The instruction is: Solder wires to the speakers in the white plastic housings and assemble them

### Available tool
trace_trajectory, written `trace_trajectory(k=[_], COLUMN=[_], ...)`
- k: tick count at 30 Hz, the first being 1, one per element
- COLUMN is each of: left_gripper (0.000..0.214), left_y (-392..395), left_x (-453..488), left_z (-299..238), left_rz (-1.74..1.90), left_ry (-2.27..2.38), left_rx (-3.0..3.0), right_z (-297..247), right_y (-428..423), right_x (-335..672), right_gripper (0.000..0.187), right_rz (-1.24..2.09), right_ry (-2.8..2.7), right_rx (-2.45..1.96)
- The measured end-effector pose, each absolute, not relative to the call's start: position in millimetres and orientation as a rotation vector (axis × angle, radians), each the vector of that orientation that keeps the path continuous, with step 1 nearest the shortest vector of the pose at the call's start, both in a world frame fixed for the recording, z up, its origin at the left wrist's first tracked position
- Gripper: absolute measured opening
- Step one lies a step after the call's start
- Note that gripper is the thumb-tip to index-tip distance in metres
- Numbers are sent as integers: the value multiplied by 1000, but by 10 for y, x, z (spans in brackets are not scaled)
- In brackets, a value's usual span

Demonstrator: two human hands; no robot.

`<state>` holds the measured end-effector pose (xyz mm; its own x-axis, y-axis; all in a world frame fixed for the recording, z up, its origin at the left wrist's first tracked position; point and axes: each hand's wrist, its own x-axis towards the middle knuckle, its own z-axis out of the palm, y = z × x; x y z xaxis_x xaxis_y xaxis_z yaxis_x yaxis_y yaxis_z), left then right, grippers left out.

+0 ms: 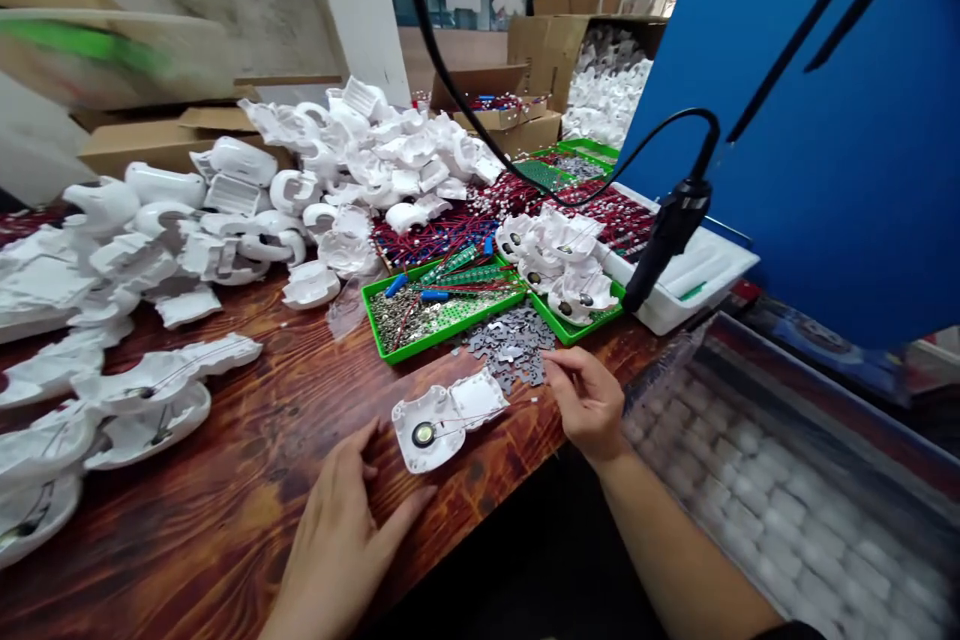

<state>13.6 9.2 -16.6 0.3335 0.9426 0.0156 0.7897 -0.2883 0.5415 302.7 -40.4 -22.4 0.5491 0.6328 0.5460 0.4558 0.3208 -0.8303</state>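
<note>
A white plastic shell [444, 418] lies open on the wooden table [247, 480], with a round metal disc in its left half. My left hand [346, 525] rests flat just left of it, fingers spread, thumb near the shell's lower edge. My right hand [586, 398] sits at the shell's right, fingers curled at the edge of a heap of small grey metal pieces [510, 345]. A thin wire runs from the shell toward the right hand. Whether it pinches one of the pieces is unclear.
White plastic shells [247, 210] are piled over the left and back of the table. Green trays [435, 305] hold circuit boards and small parts; another [570, 305] holds white shells. A black soldering iron [664, 240] hangs on its cable. Cardboard boxes stand behind.
</note>
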Motion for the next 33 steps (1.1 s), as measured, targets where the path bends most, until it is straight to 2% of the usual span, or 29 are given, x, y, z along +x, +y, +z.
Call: trace_trajectory(k=[12,33], left_gripper=[81,80], left_y=[54,-52], left_x=[164,181], left_z=[-129,-120], left_rz=[464,565], left_ry=[1501,1494], left_rx=[2115,2037], right_z=[-417,-473], right_y=[-448,-453], right_x=[3135,3131], right_gripper=[26,30], right_rz=[310,256], right_ry=[-858,-669], right_rx=[-1362,-1319])
